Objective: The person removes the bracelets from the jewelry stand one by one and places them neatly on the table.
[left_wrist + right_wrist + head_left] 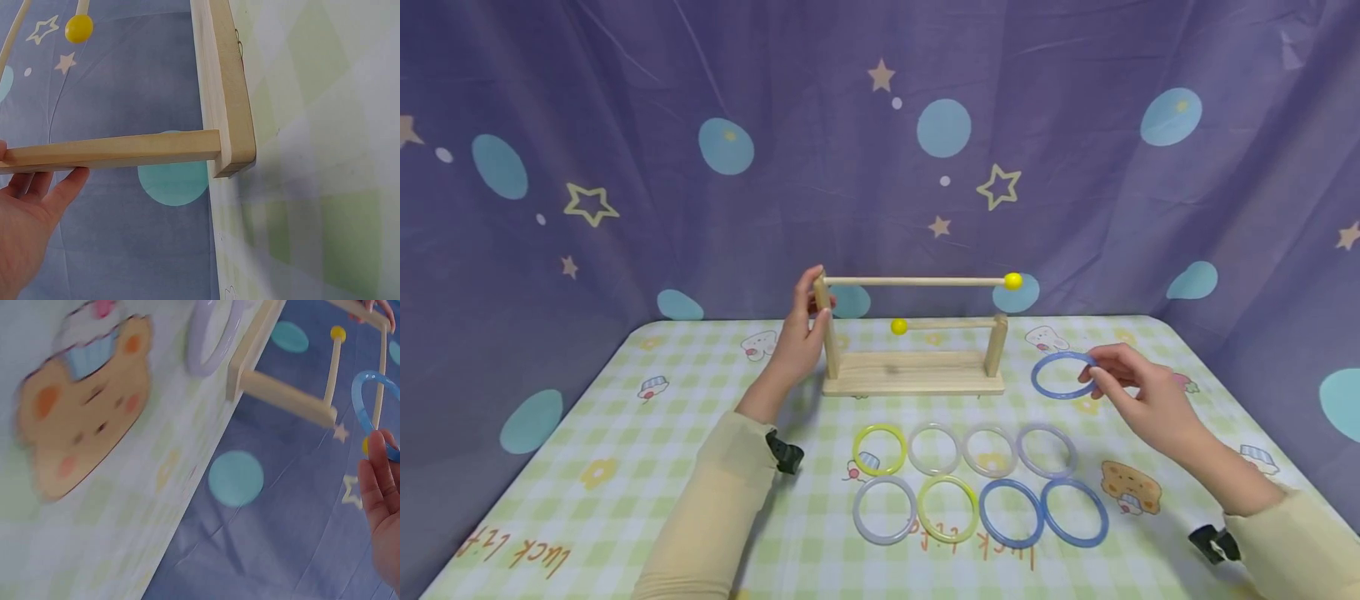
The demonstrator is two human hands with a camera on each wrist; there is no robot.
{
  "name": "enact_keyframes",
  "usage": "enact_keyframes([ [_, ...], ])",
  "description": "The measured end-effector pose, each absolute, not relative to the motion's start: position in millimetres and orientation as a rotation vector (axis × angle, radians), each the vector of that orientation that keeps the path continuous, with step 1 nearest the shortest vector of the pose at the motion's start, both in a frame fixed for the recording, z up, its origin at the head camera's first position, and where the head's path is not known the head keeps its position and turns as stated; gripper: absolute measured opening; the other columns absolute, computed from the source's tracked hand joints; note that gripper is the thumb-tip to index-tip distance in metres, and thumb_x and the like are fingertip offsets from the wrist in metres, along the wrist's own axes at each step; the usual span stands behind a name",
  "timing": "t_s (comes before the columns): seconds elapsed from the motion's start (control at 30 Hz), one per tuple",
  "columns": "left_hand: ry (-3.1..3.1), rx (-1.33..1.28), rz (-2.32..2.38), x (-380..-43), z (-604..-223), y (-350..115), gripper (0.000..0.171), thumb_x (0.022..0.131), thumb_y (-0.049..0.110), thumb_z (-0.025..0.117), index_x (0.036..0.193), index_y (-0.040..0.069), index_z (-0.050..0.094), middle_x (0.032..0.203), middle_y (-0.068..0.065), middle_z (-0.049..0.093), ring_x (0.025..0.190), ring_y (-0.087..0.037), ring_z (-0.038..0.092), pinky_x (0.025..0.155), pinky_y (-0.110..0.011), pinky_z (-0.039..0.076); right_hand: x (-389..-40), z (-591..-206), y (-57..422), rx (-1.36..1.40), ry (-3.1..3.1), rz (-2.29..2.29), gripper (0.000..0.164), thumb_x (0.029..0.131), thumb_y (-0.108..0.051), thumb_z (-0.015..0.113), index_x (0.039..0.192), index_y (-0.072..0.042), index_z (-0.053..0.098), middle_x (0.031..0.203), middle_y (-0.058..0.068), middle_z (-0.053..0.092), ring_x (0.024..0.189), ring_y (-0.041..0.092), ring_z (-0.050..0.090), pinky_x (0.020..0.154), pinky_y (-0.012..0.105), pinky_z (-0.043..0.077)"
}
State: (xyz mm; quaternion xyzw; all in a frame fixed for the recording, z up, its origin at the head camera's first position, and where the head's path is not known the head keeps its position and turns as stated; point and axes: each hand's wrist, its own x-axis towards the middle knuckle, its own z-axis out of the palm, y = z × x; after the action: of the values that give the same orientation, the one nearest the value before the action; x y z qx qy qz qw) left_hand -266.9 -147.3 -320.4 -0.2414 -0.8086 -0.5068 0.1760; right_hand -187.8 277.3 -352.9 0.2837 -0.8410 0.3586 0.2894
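A wooden stand (917,372) has a tall left post and a shorter right post, each bearing a horizontal rod tipped with a yellow ball. The upper rod (917,282) points right, the lower rod (951,325) left; neither carries a ring. My left hand (801,337) grips the tall post (125,152) near its top, thumb on one side and fingers on the other. To the right of the stand, my right hand (1142,396) pinches a blue ring (1063,396) by its edge, held above the table. In the right wrist view the blue ring (359,403) shows beyond the fingertips.
Several rings lie in two rows in front of the stand: yellow rings (880,473), pale clear and lilac rings (935,474), and blue rings (1011,544). A checked cloth (625,500) covers the table. Behind it hangs a purple curtain (820,208).
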Motion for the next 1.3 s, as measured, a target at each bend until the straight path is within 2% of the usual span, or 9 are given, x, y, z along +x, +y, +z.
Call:
enact_keyframes([
  [0.27,-2.283,-0.677,-1.432,-267.3,-320.8,-146.5,0.05,0.101,-0.005,0.038,0.147,0.006,0.02,0.116,-0.031,0.052,0.111,-0.045,0.051,0.091,-0.055,0.044,-176.9,-363.7,313.3,0.66,-2.344,0.908,0.027,0.086,0.015,0.062,0.107,-0.002,0.064,0.081,-0.005,0.068,0.062,0.002,0.059,0.062,0.01,0.045],
  [0.6,-2.307,-0.653,-1.429,-265.9,-319.0,-144.7,0.051,0.102,-0.004,0.039,0.148,0.008,0.019,0.118,-0.03,0.052,0.111,-0.042,0.052,0.091,-0.054,0.045,-168.4,-377.8,347.6,0.664,-2.46,0.915,0.024,0.087,0.014,0.061,0.103,-0.004,0.063,0.078,-0.004,0.065,0.059,0.006,0.055,0.056,0.013,0.043],
  [0.87,-2.302,-0.643,-1.435,-267.6,-320.5,-145.3,0.05,0.102,-0.005,0.038,0.146,0.007,0.019,0.117,-0.03,0.052,0.111,-0.043,0.052,0.091,-0.056,0.044,-163.9,-381.0,362.9,0.687,-2.558,0.905,0.023,0.089,0.011,0.061,0.101,-0.007,0.064,0.077,-0.013,0.064,0.057,0.007,0.054,0.052,0.016,0.041],
  [1.03,-2.298,-0.65,-1.43,-267.5,-320.6,-145.1,0.05,0.102,-0.005,0.038,0.146,0.006,0.019,0.117,-0.03,0.052,0.11,-0.042,0.052,0.091,-0.055,0.044,-160.8,-382.6,369.2,0.693,-2.641,0.942,0.023,0.09,0.009,0.061,0.1,-0.012,0.064,0.074,-0.009,0.062,0.056,0.007,0.053,0.049,0.02,0.039],
  [1.2,-2.302,-0.644,-1.436,-267.0,-319.8,-144.9,0.051,0.102,-0.004,0.039,0.148,0.008,0.019,0.119,-0.031,0.052,0.111,-0.042,0.052,0.092,-0.054,0.045,-158.3,-385.9,370.1,0.72,-2.711,0.992,0.018,0.092,0.006,0.06,0.1,-0.011,0.064,0.074,-0.005,0.061,0.055,0.007,0.052,0.046,0.023,0.039],
  [1.3,-2.297,-0.641,-1.439,-280.6,-332.6,-149.5,0.053,0.103,0.0,0.039,0.149,0.016,0.019,0.12,-0.027,0.053,0.111,-0.039,0.052,0.091,-0.054,0.045,-160.7,-389.8,371.2,0.797,-2.73,1.023,0.02,0.092,0.008,0.059,0.102,-0.009,0.063,0.074,-0.005,0.061,0.055,0.008,0.052,0.046,0.023,0.042],
])
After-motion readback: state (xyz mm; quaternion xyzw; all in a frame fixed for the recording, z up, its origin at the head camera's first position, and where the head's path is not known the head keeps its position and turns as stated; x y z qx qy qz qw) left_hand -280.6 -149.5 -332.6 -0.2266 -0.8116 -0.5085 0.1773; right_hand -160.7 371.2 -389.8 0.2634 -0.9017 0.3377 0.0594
